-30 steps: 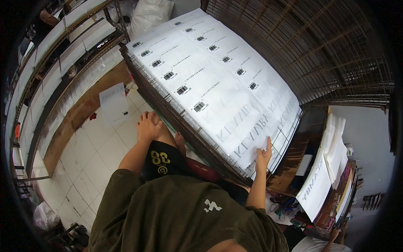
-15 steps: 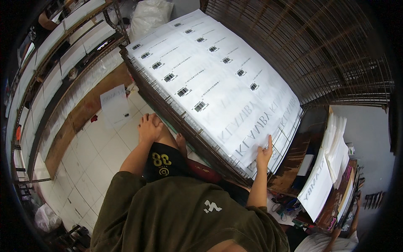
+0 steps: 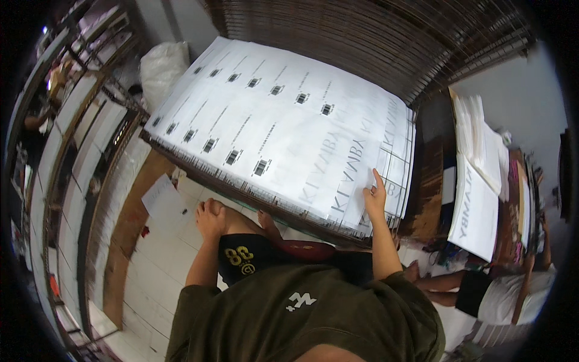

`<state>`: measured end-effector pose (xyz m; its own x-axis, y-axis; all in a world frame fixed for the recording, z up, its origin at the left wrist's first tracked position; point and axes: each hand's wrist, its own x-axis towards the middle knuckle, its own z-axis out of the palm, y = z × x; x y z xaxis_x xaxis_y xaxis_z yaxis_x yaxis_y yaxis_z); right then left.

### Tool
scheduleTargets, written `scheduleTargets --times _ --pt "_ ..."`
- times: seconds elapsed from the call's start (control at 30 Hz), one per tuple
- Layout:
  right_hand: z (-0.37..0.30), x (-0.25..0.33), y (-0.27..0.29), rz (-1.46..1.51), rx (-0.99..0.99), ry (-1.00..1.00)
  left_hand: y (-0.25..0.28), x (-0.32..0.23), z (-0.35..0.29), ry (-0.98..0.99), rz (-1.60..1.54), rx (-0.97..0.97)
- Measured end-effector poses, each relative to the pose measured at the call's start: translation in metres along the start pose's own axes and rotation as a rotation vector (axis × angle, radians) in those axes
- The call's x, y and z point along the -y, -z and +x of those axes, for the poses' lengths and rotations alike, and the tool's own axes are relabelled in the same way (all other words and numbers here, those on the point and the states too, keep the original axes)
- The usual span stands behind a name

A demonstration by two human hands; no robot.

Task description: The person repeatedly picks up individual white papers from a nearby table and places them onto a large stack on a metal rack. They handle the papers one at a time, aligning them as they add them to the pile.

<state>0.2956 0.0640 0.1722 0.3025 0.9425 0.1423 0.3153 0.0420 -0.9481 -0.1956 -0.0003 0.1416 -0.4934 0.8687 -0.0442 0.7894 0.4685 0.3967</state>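
Large white printed sheets (image 3: 253,114) lie overlapped on a wire rack (image 3: 405,148), with small dark blocks in rows and large faint lettering toward the right end. At their near right part, my right hand (image 3: 376,202) touches the sheets, index finger stretched out and thumb apart. Its other fingers are partly curled, and no object shows in it. My left hand (image 3: 210,220) lies on my bent knee (image 3: 234,222), fingers spread over it, away from the sheets.
More wire racks (image 3: 362,42) stand raised behind the sheets. A loose sheet (image 3: 163,198) lies on the tiled floor at left, beside long shelving (image 3: 78,139). Stacked white sheets (image 3: 476,208) sit at right, near another person (image 3: 506,292). A white plastic sack (image 3: 164,69) stands behind.
My view has turned, so the rack and sheets appear rotated and more of the other person shows at right. Both hands keep their places, on the knee and at the sheets.
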Motion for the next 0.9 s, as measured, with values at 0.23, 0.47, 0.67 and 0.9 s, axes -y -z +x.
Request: scheduleTargets --times 0.23,0.47,0.67,0.9 --pt "-0.003 0.011 -0.001 -0.02 0.024 -0.116 -0.007 0.005 0.002 0.018 0.055 0.007" --pt "-0.002 0.004 -0.002 -0.016 0.02 -0.054 -0.007 0.004 0.003 0.042 0.059 0.016" --pt "-0.005 0.028 -0.002 -0.082 -0.009 -0.12 -0.007 0.005 0.007 0.031 0.064 0.034" --pt "-0.018 0.045 0.027 -0.362 -0.408 0.202 -0.012 0.005 0.009 -0.039 -0.022 -0.011"
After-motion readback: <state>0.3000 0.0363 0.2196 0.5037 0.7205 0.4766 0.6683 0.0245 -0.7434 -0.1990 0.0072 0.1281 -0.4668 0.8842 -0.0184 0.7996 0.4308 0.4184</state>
